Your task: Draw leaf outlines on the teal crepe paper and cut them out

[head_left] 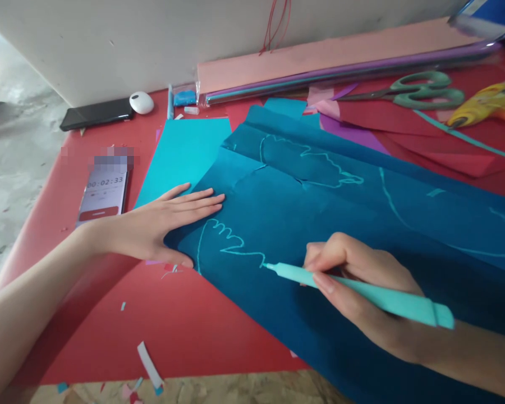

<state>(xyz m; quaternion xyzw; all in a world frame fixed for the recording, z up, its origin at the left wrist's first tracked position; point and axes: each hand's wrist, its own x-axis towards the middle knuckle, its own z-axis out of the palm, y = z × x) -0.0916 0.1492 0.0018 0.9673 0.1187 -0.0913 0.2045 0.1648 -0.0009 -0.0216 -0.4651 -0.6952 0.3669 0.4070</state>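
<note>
A large dark blue sheet of paper lies folded across a red table cover. Pale wavy outlines are drawn on it. My left hand lies flat, fingers stretched out, pressing the sheet's left corner down. My right hand is closed on a mint-green pen. The pen's tip touches the sheet at the end of a drawn line. A lighter cyan sheet sits under the blue one, beyond my left hand.
A phone showing a timer lies left of my left hand. A black phone and a white mouse sit at the back. Green scissors, a yellow glue gun, paper rolls and red sheets lie at back right. Paper scraps dot the front edge.
</note>
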